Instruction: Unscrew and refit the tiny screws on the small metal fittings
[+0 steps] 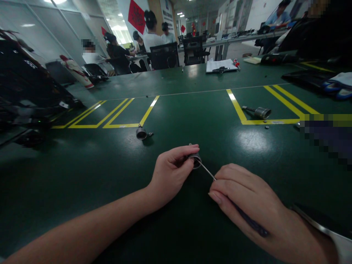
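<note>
A metal hole saw [195, 165], cup-shaped, is pinched between the thumb and fingers of my left hand [170, 174], its open mouth turned towards me. My right hand [244, 200] is wrapped round the dark handle of a screwdriver [208, 171]. The thin shaft runs into the mouth of the cup; its tip is hidden inside. A second hole saw [141, 133] lies beyond my left hand, beside small metal pieces [150, 134]. Further right, another hole saw [262, 113] with a shank lies on its side, and small nuts [267, 127] lie just in front of it.
Yellow tape lines [123, 126] mark the green table [115, 161]. Papers [220, 65] with a dark tool lie at the back. A black bag-like object [24, 80] stands at the left. Blue-and-white gloves [339, 86] lie at the right. Several people sit in the background.
</note>
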`<state>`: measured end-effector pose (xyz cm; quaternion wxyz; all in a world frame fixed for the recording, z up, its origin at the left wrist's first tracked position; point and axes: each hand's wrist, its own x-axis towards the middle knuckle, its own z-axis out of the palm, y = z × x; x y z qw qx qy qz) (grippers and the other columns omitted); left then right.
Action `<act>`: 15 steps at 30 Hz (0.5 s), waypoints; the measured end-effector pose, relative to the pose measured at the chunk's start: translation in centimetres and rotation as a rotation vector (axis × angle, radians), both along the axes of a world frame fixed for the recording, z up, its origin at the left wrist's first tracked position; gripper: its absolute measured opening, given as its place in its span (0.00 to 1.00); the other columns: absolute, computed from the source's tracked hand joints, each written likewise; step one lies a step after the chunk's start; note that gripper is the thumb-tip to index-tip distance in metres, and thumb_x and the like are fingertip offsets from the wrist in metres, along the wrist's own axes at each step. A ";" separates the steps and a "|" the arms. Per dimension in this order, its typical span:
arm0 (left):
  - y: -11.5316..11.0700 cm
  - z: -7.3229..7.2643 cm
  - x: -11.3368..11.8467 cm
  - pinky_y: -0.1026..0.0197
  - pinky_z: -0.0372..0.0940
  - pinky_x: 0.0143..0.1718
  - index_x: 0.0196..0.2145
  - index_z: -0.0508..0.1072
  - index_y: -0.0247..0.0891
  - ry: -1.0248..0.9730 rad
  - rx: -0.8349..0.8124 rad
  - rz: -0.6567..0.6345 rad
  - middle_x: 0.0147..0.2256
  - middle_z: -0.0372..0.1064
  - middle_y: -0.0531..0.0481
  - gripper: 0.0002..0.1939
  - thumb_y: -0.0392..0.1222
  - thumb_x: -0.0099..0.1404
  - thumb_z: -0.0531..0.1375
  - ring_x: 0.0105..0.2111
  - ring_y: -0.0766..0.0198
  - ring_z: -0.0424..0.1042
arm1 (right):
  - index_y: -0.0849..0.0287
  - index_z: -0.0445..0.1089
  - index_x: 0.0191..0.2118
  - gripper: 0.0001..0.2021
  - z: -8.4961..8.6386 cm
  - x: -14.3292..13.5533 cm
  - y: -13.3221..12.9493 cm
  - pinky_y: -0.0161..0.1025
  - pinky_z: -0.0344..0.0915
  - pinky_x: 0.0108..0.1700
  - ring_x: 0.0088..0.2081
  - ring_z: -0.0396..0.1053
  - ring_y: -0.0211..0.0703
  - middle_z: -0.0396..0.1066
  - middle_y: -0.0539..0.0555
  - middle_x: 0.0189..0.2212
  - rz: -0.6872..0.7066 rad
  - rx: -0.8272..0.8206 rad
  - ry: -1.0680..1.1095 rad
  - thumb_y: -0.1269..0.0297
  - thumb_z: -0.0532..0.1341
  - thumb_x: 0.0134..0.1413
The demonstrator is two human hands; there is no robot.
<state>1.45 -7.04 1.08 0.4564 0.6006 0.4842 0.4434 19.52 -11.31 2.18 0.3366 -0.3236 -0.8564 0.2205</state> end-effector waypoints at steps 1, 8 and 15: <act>0.0 0.0 0.0 0.55 0.68 0.49 0.38 0.77 0.39 0.008 0.007 0.000 0.44 0.73 0.47 0.11 0.34 0.56 0.59 0.43 0.59 0.73 | 0.61 0.64 0.30 0.09 0.0 0.0 0.0 0.41 0.63 0.35 0.32 0.63 0.41 0.67 0.55 0.29 0.000 0.004 -0.001 0.74 0.51 0.59; 0.1 0.0 0.1 0.54 0.67 0.49 0.39 0.77 0.38 0.049 0.018 0.019 0.43 0.74 0.47 0.12 0.33 0.55 0.60 0.42 0.59 0.74 | 0.61 0.65 0.29 0.09 0.0 0.1 -0.1 0.40 0.63 0.33 0.31 0.64 0.41 0.67 0.55 0.28 -0.003 0.026 -0.017 0.74 0.51 0.59; 0.0 -0.1 0.1 0.54 0.67 0.50 0.40 0.76 0.38 0.040 0.019 0.014 0.44 0.74 0.47 0.13 0.34 0.56 0.60 0.43 0.59 0.73 | 0.61 0.66 0.30 0.10 -0.1 0.0 -0.2 0.40 0.63 0.33 0.31 0.64 0.42 0.68 0.55 0.28 -0.022 0.039 -0.031 0.73 0.51 0.60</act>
